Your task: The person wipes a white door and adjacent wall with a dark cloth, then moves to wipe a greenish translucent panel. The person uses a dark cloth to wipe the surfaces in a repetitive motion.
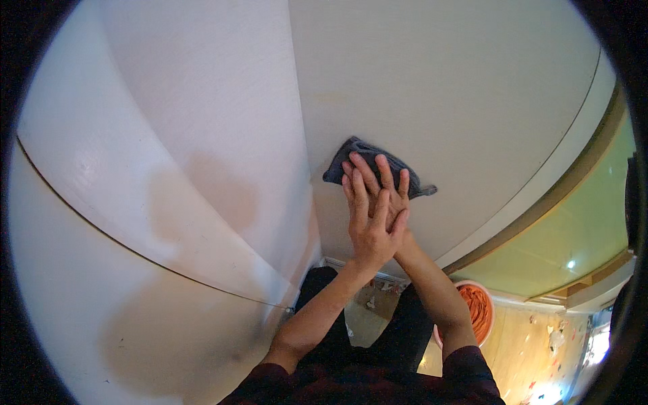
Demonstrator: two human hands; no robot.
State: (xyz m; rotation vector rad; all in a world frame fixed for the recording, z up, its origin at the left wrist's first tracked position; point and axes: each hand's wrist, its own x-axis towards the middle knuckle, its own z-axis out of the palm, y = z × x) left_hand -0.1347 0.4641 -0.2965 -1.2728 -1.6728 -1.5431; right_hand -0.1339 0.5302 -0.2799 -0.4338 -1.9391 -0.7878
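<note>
A dark grey cloth lies spread against the pale wall panel, just right of the inner corner. My right hand presses flat on it with fingers spread, and the fingertips rest on the fabric. Over the back of that hand lies my left hand, fingers apart, holding only itself against the right hand. A loose corner of the cloth sticks out to the right, and part of the fabric is hidden under the fingers.
White wall surface meets the panel at the left. A pink bucket holding orange cloth stands by my right forearm. Small debris lies on the wooden floor. A glossy green panel rises at the right.
</note>
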